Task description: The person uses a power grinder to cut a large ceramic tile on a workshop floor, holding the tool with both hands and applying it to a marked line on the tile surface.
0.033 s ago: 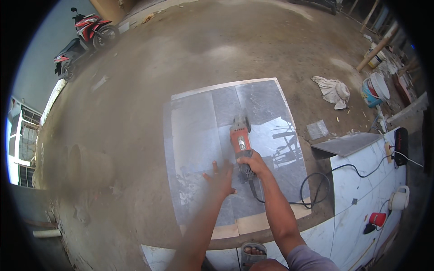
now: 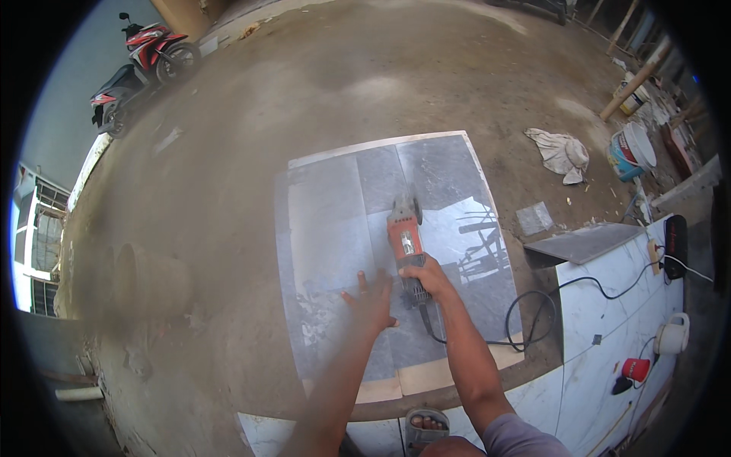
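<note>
An orange and black angle grinder point(image 2: 406, 234) lies along the middle of glossy grey tiles point(image 2: 327, 221), its metal head and disc pointing away from me. My right hand point(image 2: 428, 276) is wrapped round the black rear body of the grinder. To its left, my left hand point(image 2: 371, 303) rests on the tile with its fingers spread, holding nothing. A pale, dusty patch covers part of the tile beneath and beyond that hand. From the grinder's rear a black cord point(image 2: 539, 324) runs right in a loop. Whether the disc touches the tile or spins, I cannot tell.
White marbled tiles point(image 2: 601, 316) edge the near right side, with a grey tile piece point(image 2: 586, 242), a red cup point(image 2: 636, 370) and a whitish pitcher point(image 2: 671, 335). Beyond lie a cloth point(image 2: 562, 154) and a bucket point(image 2: 632, 152). A motorbike point(image 2: 145, 68) stands far left.
</note>
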Motion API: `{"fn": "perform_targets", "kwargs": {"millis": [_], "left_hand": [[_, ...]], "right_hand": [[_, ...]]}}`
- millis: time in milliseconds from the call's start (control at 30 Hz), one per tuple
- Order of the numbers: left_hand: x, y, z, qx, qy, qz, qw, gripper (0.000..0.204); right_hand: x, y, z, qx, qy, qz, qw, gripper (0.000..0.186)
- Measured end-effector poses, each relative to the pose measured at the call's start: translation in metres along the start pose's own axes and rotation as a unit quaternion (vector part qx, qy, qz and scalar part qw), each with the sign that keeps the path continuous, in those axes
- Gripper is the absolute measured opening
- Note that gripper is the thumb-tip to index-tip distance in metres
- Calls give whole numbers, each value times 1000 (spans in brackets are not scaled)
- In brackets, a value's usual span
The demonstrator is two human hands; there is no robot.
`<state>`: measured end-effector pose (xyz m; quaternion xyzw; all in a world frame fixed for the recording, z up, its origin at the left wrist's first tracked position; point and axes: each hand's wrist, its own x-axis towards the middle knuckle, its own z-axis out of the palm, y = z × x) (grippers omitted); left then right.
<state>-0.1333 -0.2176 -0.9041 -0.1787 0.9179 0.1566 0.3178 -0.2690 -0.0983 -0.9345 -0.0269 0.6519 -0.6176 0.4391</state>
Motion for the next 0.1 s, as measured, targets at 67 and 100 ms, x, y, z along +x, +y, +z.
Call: {"fn": "perform_targets", "kwargs": {"millis": [67, 100], "left_hand": [[0, -1, 0, 3, 0, -1, 1000, 122], [0, -1, 0, 6, 1, -2, 1000, 122]], "right_hand": [[-3, 6, 0, -31, 14, -24, 999, 51], [-6, 5, -1, -51, 9, -20, 998, 53]]}}
